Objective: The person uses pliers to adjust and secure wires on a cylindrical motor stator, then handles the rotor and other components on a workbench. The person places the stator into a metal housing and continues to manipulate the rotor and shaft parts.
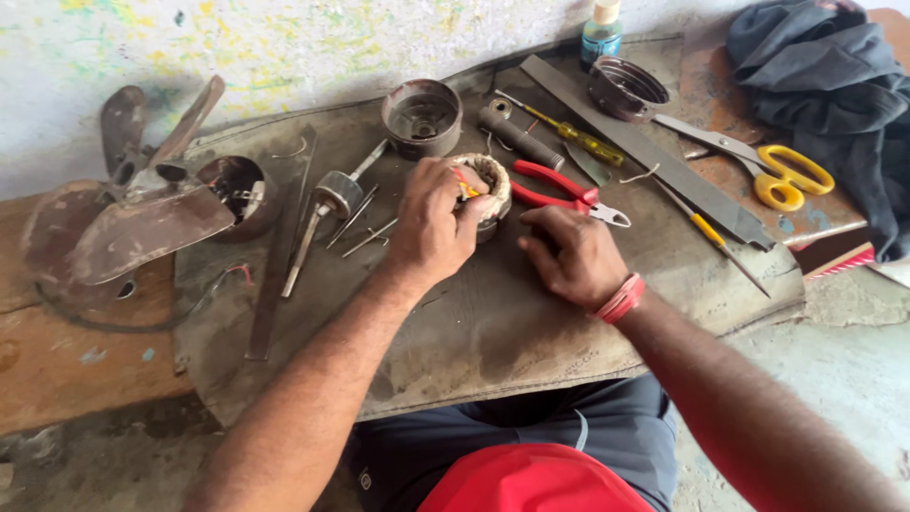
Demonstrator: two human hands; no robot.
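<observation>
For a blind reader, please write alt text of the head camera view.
The left hand grips a wound motor stator on a worn work board, with the right hand beside it. Red-handled pliers, yellow scissors, screwdrivers and a fan blade assembly lie around.

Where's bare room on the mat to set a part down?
Free: the near strip of the mat, between the left hand and right hand and the front edge; also its near-left corner below the rotor. Crowded: the far side, around the pliers, file, screwdriver and scissors.
</observation>
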